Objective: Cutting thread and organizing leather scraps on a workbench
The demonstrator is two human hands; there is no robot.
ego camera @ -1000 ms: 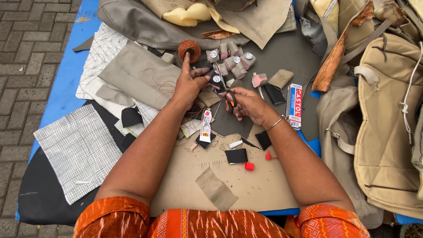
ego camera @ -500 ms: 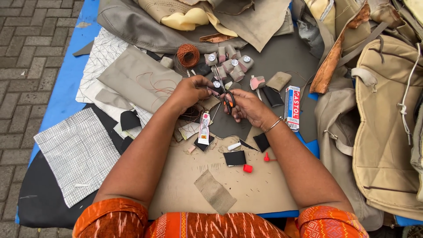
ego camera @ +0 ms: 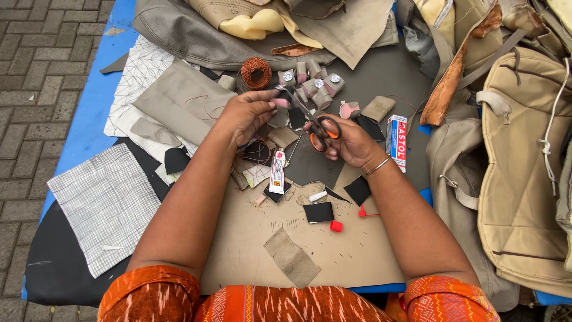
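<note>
Your left hand (ego camera: 247, 113) has come back from the orange thread spool (ego camera: 256, 73), fingers now pinching a small pinkish scrap (ego camera: 280, 102) at the orange-handled scissors (ego camera: 319, 126) gripped in your right hand (ego camera: 345, 143).

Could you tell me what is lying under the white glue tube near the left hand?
The white glue tube rests partly on a black scrap and the brown cardboard sheet. Its upper end reaches pale fabric scraps below the left hand. What lies directly beneath the tube is covered.

Soft, even daylight, overcast feel; faint shadows only under arms; no glare; sharp centre, slight wide-angle stretch and softness toward frame edges
</note>
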